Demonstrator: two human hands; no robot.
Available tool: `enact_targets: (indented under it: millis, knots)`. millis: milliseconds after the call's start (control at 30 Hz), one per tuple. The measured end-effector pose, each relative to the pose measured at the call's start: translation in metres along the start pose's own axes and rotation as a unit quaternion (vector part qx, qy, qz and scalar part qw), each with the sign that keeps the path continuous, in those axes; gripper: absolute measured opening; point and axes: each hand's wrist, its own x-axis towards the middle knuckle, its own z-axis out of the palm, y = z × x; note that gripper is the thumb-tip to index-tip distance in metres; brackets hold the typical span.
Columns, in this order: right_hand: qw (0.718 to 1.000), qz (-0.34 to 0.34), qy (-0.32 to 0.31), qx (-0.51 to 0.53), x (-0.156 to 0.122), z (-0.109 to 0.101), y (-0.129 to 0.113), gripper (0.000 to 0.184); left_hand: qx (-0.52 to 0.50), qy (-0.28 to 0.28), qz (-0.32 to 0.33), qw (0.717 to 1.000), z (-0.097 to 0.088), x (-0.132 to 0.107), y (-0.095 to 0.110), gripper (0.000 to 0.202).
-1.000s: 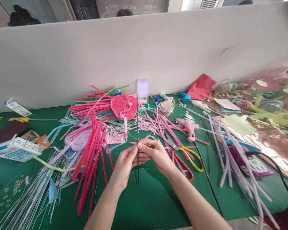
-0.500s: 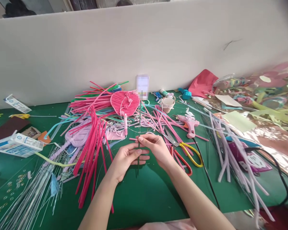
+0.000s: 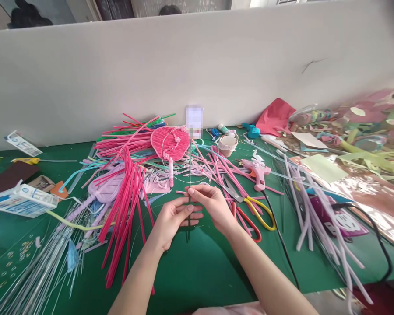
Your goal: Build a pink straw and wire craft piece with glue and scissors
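A pale partition (image 3: 118,74) backs the green counter (image 3: 203,271). Toward the counter's front edge, centrally, the right hand (image 3: 214,206) has its grip pinched on a thin dark stick (image 3: 189,168). The left hand (image 3: 170,222) has slipped below that pinch, leaving the right as the likely main hold; whether the left's grip presses is hard to tell.

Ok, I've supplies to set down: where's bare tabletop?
Bare tabletop lies between the forearms, nearer than the hands; another patch between the black cord and lilac stems. Beyond and right of the hands, pink stems, scissors and glue gun crowd it.
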Motion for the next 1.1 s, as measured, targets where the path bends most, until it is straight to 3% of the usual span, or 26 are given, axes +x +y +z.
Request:
enact_targets:
  millis: [167, 367, 1100]
  knots:
    - [1.0, -0.008, 0.024, -0.015, -0.0006, -0.0004, -0.0022, 0.03, 0.012, 0.002, 0.003, 1.0, 0.001, -0.0008, 0.0012, 0.038]
    - [0.994, -0.074, 0.08, -0.001, 0.0029, -0.0047, -0.0021, 0.027, 0.012, 0.002, -0.003, 1.0, 0.0022, -0.003, 0.0035, 0.038]
    - [0.995, -0.059, 0.062, 0.047, 0.0015, -0.0036, -0.0055, 0.028, 0.012, 0.01, -0.011, 1.0, 0.0098, -0.0068, 0.0079, 0.04]
